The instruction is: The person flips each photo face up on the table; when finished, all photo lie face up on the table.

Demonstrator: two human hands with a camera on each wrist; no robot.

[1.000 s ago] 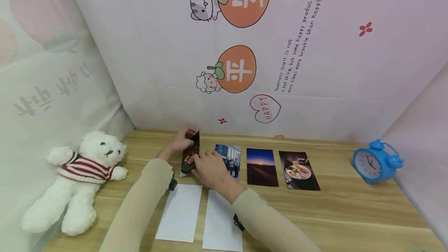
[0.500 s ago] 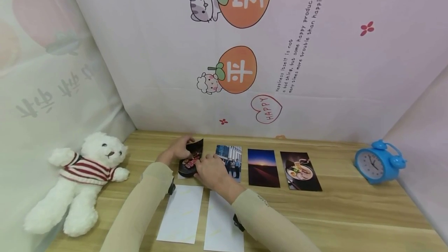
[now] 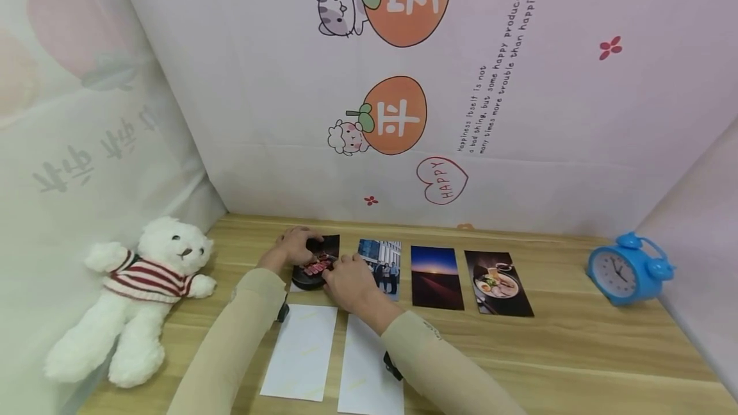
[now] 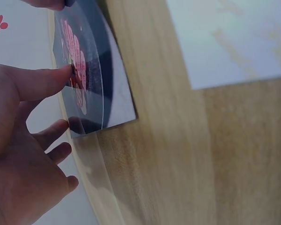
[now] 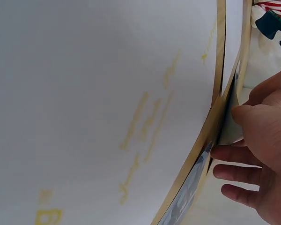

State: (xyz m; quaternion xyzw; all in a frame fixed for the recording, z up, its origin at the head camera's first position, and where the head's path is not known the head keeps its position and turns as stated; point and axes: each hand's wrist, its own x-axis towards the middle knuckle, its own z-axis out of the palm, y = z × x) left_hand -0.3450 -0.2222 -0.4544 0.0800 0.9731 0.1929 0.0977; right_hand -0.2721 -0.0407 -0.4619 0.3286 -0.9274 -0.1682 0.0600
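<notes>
Black-toned meat photo (image 3: 316, 266) lies flatter than before.

2 beige sleeves (image 3: 227, 338), 2 black wrist pieces (image 3: 393, 366), dark right-cuff print (image 3: 432, 330).

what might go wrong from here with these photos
The right hand overlaps the people photo in the head view and might nudge it crooked. With the left hand against its printed side, the meat photo could smudge. The right sleeve crosses above a white card and may drag it.
</notes>
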